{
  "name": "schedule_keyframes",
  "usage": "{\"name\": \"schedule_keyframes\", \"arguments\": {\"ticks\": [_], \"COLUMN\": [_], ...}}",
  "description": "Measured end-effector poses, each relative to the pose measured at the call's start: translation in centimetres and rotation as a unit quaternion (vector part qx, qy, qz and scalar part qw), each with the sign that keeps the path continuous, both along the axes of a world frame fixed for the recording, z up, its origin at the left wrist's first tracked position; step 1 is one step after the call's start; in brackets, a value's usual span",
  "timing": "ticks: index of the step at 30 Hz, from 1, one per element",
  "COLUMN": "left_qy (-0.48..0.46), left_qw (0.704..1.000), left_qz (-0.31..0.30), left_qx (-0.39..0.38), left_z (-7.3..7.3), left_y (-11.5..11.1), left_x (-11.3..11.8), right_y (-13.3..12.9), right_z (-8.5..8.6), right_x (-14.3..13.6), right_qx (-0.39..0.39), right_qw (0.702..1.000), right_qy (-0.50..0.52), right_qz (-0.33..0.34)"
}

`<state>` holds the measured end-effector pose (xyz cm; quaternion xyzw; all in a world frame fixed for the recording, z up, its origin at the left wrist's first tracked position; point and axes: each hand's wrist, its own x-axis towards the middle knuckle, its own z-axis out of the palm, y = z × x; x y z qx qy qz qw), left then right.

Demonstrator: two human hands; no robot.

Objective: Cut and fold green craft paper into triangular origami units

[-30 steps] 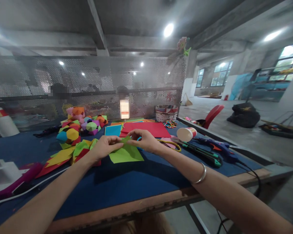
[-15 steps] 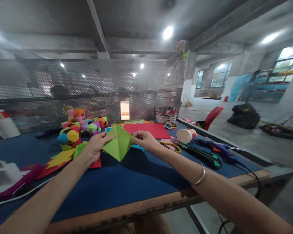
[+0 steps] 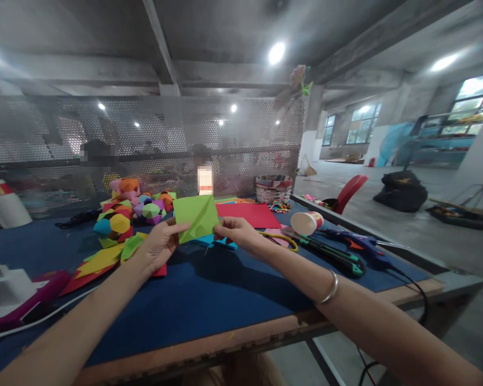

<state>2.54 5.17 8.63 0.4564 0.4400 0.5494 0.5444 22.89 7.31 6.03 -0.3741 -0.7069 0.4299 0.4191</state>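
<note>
A square sheet of green paper (image 3: 196, 214) with crease marks is held up above the blue table top (image 3: 177, 316). My left hand (image 3: 163, 241) pinches its lower left corner between thumb and fingers. At the lower right corner, my right hand (image 3: 233, 230) grips the same sheet; a silver bangle sits on that forearm. Blue paper pieces (image 3: 221, 242) lie beneath and behind the sheet. Left of my left hand are yellow paper pieces (image 3: 102, 260) and crumpled-looking green paper (image 3: 132, 246). Behind the right hand lies flat red paper (image 3: 249, 214).
Colourful folded paper balls (image 3: 118, 225) stand at back left. A purple power strip (image 3: 52, 289) with a white plug is near left. On the right lie a paper cup (image 3: 306, 222), a green-black cutter (image 3: 334, 254) and a blue glue gun (image 3: 358, 246). A woven basket (image 3: 273, 188) stands by the mesh partition.
The green paper has turned from a point-down diamond with a centre fold to a flatter square, and sits a little higher. Both hands keep hold of it, nearly in place.
</note>
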Motion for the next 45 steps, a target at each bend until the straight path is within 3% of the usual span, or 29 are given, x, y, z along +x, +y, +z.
{"name": "schedule_keyframes", "arguments": {"ticks": [7, 14, 17, 21, 26, 31, 34, 37, 42, 45], "left_qy": [0.021, 0.049, 0.054, 0.062, 0.059, 0.047, 0.038, 0.029, 0.027, 0.015], "left_qw": [0.998, 0.997, 0.997, 0.996, 0.996, 0.997, 0.997, 0.998, 0.998, 0.999], "left_qz": [-0.037, -0.038, -0.019, 0.021, 0.054, 0.065, 0.062, 0.057, 0.051, 0.046], "left_qx": [-0.038, -0.048, -0.050, -0.054, -0.040, -0.021, -0.012, -0.004, 0.000, -0.001], "left_z": [-0.7, -1.3, -1.3, -1.4, -1.6, -1.6, -1.6, -1.5, -1.4, -1.5], "left_y": [-0.4, -0.8, -0.5, 0.1, 0.6, 0.5, 0.4, 0.4, 0.2, 0.3], "left_x": [0.3, 1.0, 0.8, 0.0, -0.3, -0.2, -0.2, -0.3, -0.3, -0.2], "right_y": [0.0, -0.7, -0.9, -1.3, -3.0, -3.8, -3.2, -2.4, -2.3, -2.4], "right_z": [-0.1, 0.6, 1.8, 2.8, 1.1, -0.6, -0.9, -1.1, -0.4, 0.1], "right_x": [-0.1, -0.1, 0.9, 4.0, 7.7, 8.7, 9.0, 9.5, 10.2, 9.1], "right_qx": [0.036, 0.089, 0.117, 0.152, 0.129, 0.124, 0.113, 0.094, 0.091, 0.114], "right_qw": [0.997, 0.968, 0.936, 0.875, 0.790, 0.756, 0.755, 0.773, 0.824, 0.867], "right_qy": [-0.068, -0.233, -0.331, -0.446, -0.567, -0.601, -0.596, -0.576, -0.487, -0.408], "right_qz": [0.014, 0.024, -0.007, -0.113, -0.193, -0.227, -0.248, -0.251, -0.274, -0.264]}}
